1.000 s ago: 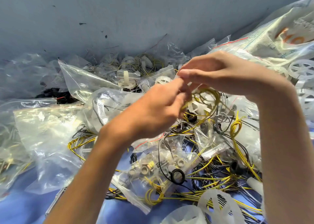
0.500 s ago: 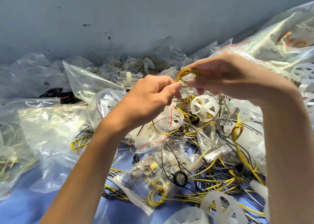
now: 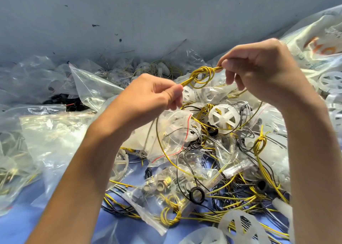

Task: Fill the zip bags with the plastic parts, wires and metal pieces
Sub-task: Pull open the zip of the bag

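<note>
Both hands raised mid-frame: left hand (image 3: pixel 153 95) and right hand (image 3: pixel 259 73) each pinch an end of a knotted yellow wire bundle (image 3: pixel 201 76). Below: zip bags (image 3: pixel 88 88), loose wires, white plastic wheel (image 3: pixel 224 116) on blue surface (image 3: pixel 18 223).

A yellow wire bundle (image 3: pixel 202 75), looped into a loose knot, is held in the air, pinched at its ends by the left hand (image 3: pixel 153 95) and the right hand (image 3: pixel 259 73). Below it lie a white spoked plastic wheel (image 3: pixel 223 118), a clear zip bag (image 3: pixel 174 132) with a red seal line, and a small zip bag of metal pieces (image 3: pixel 159 188), among loose yellow and black wires (image 3: pixel 231 199).
</note>
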A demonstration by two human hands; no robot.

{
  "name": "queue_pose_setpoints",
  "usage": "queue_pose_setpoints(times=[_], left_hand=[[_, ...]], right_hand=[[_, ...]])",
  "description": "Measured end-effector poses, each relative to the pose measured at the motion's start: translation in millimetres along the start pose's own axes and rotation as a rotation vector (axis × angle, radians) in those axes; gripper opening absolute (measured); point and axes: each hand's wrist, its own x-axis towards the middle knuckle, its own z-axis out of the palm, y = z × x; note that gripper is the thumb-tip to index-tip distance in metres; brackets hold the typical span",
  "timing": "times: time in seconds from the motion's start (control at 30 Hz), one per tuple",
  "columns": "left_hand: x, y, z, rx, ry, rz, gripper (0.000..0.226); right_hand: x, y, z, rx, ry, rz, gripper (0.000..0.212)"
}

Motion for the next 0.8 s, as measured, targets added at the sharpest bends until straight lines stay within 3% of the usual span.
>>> queue_pose_setpoints(times=[0.13,0.4,0.47,0.57,0.67,0.73,0.8], left_hand=[[-3,7,9,0.038,-0.113,-0.026,0.014],[-1,9,9,-0.185,0.038,-0.044,0.015],[0,8,9,-0.167,0.047,-0.029,0.019],[-2,1,12,-0.084,0.015,-0.071,0.026],[-7,-8,10,-0.003,-0.059,-0.168,0.024],[-6,-7,5,-0.177,-0.030,-0.174,0.015],[-5,1,1,-0.334,0.032,-0.132,0.014]], right_hand=[[3,-7,8,0.123,-0.003,0.021,0.035],[2,-18,16,0.133,-0.115,-0.012,0.026],[2,-16,19,0.005,-0.005,-0.020,0.022],[1,-6,11,-0.281,0.343,0.037,0.025],[-3,15,-27,-0.138,0.558,0.276,0.026],[-3,30,-53,0.036,0.445,0.355,0.020],[-6,29,-55,0.097,0.256,0.260,0.027]])
